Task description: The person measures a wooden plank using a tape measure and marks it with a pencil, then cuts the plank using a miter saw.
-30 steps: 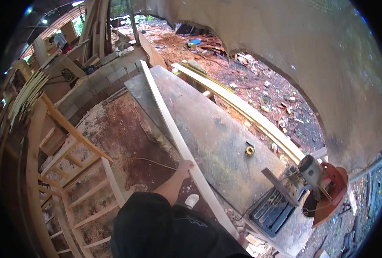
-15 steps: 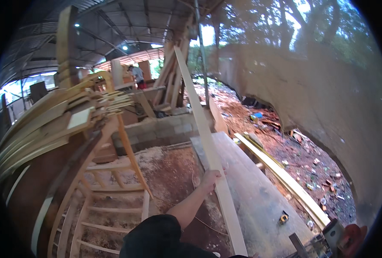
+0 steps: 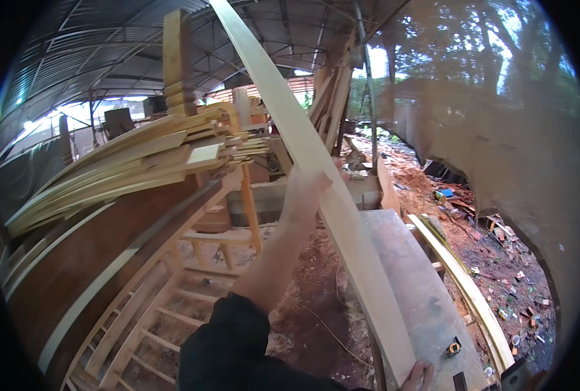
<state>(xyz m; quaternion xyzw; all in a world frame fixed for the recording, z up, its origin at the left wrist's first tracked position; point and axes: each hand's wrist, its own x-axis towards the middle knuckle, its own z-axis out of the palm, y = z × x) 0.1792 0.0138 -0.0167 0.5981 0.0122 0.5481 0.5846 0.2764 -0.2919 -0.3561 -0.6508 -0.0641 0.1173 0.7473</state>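
A long pale wooden board [image 3: 352, 234] runs slantwise across the view, from the roof area at the top down to the lower right. My left hand [image 3: 308, 188] is closed around its left edge about midway along, with fingertips showing past the far edge. Near the board's lower end, my right hand [image 3: 418, 378] has its fingers curled onto the edge; only part of this hand shows. Below and to the right of the board lies a grey flat-topped workbench [image 3: 407, 260]. A small black and yellow tape measure [image 3: 454, 347] rests on it.
Stacked wooden strips [image 3: 140, 156] fill the left side. Below them stands a slatted wooden frame [image 3: 166, 319]. More boards [image 3: 332, 107] lean behind. A long plank [image 3: 466, 287] lies right of the bench, beside a hanging tarp [image 3: 498, 143]. Part of a tool [image 3: 517, 375] shows lower right.
The board has been raised, its far end now reaching the top of the view. My left hand has risen with it. My right hand has come into view at the lower end.
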